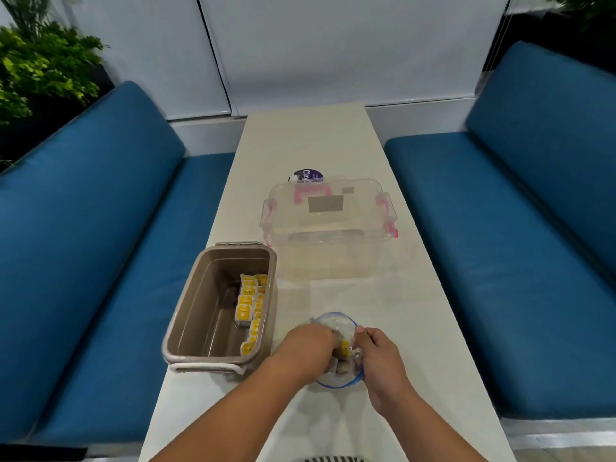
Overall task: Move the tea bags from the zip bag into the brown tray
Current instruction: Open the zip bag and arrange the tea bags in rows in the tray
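A clear zip bag (336,323) with a blue rim stands open on the white table, near its front. My left hand (308,345) reaches into the bag's mouth with its fingers curled down among tea bags (345,348) inside; whether they grip one is hidden. My right hand (376,351) pinches the bag's right rim and holds it open. The brown tray (186,315) sits left of the bag, and several yellow-tagged tea bags (248,305) lie along its right inner wall.
A clear plastic box (328,225) with a lid and pink latches stands behind the bag. A dark round package (308,175) lies just beyond it. Blue cushioned benches (100,228) flank the narrow table (306,141) on both sides.
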### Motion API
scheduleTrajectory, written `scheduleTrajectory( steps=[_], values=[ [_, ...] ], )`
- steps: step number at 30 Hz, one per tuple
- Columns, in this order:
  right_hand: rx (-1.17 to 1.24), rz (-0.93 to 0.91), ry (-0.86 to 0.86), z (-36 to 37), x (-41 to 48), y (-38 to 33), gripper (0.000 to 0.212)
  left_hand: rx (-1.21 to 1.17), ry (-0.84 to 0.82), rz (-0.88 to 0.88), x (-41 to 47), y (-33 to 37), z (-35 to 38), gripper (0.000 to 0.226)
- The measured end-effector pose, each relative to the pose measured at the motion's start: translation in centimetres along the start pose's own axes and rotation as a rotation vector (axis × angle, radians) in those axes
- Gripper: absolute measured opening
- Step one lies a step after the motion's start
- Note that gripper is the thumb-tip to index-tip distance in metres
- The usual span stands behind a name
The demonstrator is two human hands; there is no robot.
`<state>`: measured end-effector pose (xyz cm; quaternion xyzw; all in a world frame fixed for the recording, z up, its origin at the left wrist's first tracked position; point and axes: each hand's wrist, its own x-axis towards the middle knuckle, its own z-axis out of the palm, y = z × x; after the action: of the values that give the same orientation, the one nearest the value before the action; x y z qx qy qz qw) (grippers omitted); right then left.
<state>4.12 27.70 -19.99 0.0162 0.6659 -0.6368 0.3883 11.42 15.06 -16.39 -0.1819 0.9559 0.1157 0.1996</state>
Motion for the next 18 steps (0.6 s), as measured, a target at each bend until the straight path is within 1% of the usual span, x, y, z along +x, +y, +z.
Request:
scheduleTrajectory(
  steps=[3, 5, 7, 8, 10, 12, 15, 18],
  values=[
    [-0.028, 0.003, -0.001, -0.1, -0.2, 0.3, 0.029, 0.015, -0.056, -0.072, 0.1, 0.8, 0.3, 0.022],
    [-0.035, 0.003, -0.007, -0.2, -0.4, 0.4, 0.029, -0.023, -0.117, -0.146, 0.2, 1.4, 0.2, 0.021],
    [-0.043, -0.005, -0.009, -0.2, -0.4, 0.3, 0.029, -0.069, -0.125, -0.16, 0.3, 1.4, 0.0, 0.022],
    [-0.046, -0.007, -0.016, -0.2, -0.4, 0.3, 0.028, -0.105, -0.079, -0.145, 0.1, 1.2, -0.2, 0.02],
    [-0.049, -0.01, -0.021, -0.3, -0.5, 0.2, 0.028, -0.181, 0.091, -0.097, -0.8, 0.8, -0.5, 0.015],
    [-0.04, -0.005, -0.019, -0.4, -0.5, 0.1, 0.029, -0.329, 0.212, -0.104, -1.7, 0.3, -0.7, 0.01],
    [-0.026, 0.013, -0.01, -0.4, -0.5, 0.1, 0.03, -0.534, 0.266, -0.143, -2.0, 0.3, -0.8, 0.003],
    [0.01, 0.033, 0.0, -0.3, -0.3, 0.3, 0.029, -0.633, 0.289, -0.176, -1.8, 0.3, -0.8, 0.002]
  ],
)
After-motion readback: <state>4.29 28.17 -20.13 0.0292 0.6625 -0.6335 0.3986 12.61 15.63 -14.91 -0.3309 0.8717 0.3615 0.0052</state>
